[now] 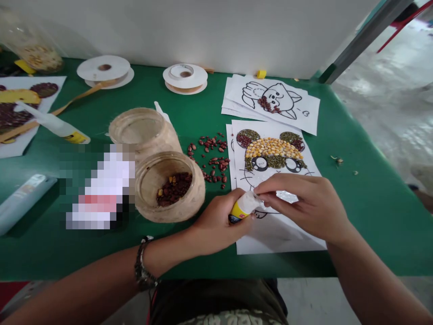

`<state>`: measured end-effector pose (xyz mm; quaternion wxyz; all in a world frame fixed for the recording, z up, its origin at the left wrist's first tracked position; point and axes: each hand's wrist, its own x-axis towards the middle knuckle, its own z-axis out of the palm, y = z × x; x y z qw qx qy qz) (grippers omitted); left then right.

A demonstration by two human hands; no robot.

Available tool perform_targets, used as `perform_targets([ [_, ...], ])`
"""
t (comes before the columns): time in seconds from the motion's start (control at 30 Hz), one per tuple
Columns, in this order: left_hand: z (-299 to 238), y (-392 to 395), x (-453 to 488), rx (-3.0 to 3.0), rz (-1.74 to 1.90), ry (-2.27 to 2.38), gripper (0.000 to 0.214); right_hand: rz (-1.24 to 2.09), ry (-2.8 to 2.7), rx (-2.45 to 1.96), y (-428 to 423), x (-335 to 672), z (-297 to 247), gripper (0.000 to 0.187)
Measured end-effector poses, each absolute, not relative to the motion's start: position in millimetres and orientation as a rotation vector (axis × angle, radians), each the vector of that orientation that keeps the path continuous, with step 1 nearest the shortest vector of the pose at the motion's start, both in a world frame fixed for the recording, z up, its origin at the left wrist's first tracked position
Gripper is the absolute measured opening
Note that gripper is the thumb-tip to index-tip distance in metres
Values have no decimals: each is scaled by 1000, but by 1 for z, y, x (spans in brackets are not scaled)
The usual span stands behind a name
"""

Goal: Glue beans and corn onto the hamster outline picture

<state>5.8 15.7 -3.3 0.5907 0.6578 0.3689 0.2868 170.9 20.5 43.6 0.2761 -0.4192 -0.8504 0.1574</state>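
Observation:
My left hand (pixel 216 221) is wrapped round a white glue bottle (pixel 244 206) with a yellow and black label, tilted above the lower part of a drawing. The thumb and fingers of my right hand (pixel 304 201) are pinched together at the bottle's nozzle, hiding its tip. Under both hands lies a sheet with an animal face (pixel 274 155), its ears and forehead covered with yellow corn kernels, dark red beans and green seeds. Clear, shiny glue (pixel 287 196) shows on the paper beside my right fingers. Loose red beans (pixel 214 164) are scattered left of the sheet.
Two fibre-wrapped jars (pixel 198 194) stand left of my hands, the nearer holding beans and kernels. Behind are ribbon spools (pixel 104 72) and a stack of drawings (pixel 304 106). Farther left lie another glue bottle (pixel 62 126), a pale blue case (pixel 27 198) and a pixelated object.

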Motion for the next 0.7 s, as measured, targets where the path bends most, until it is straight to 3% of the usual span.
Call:
perform_targets([
  [0.7, -3, 17, 10, 1503, 634, 913, 5, 322, -2337, -1035, 22, 177, 37, 14],
])
